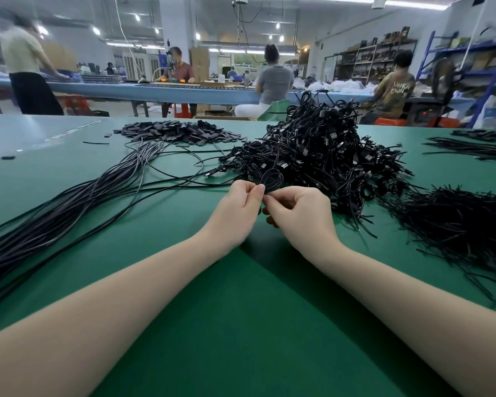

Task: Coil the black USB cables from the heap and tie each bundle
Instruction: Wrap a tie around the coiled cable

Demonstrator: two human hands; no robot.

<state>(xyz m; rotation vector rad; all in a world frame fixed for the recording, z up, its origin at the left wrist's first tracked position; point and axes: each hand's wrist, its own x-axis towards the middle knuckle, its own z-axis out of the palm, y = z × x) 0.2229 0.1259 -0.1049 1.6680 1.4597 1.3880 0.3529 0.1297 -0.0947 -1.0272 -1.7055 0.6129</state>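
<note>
A small coil of black USB cable (pixel 273 179) stands up between my two hands at the middle of the green table (pixel 241 325). My left hand (pixel 238 207) pinches the coil's lower end with thumb and forefinger. My right hand (pixel 298 210) pinches it from the other side, fingers curled. Just behind them rises a big heap of bundled black cables (pixel 321 147). Long loose black cables (pixel 69 204) stretch across the table's left side. Whether a tie sits on the coil is hidden by my fingers.
A pile of thin black ties (pixel 458 222) lies at the right. Small flat black pieces (pixel 178 131) are heaped at the back left. More ties (pixel 470 146) lie far right. Several people sit at a blue bench (pixel 155 91) beyond the table.
</note>
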